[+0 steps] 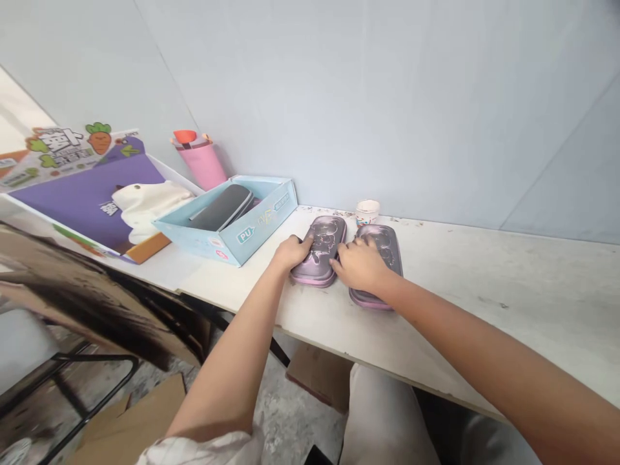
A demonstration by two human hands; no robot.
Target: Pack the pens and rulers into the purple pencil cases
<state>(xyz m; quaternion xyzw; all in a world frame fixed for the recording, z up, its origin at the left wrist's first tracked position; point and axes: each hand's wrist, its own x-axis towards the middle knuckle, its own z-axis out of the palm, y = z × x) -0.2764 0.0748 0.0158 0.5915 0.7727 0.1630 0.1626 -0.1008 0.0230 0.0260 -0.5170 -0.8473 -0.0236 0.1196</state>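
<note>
Two dark purple hard-shell pencil cases with raised patterned lids and pink edges lie side by side on a white table. My left hand [292, 252] grips the outer edge of the left pencil case [321, 246], thumb on its lid and the other fingers mostly hidden at its side. Across the right pencil case [385, 248] rests my right hand [361, 263], palm down with fingers apart. The thumb and index finger of that hand point to the left case's right edge; whether they touch it is unclear. The right hand covers much of the case below.
A small paper cup [367, 212] stands behind the cases. To the left sit a light blue box [264, 223] holding a dark case, a pink cylindrical bag [206, 165], and a purple display box [72, 194] with a white pouch [150, 203]. A grey wall [387, 97] bounds the table.
</note>
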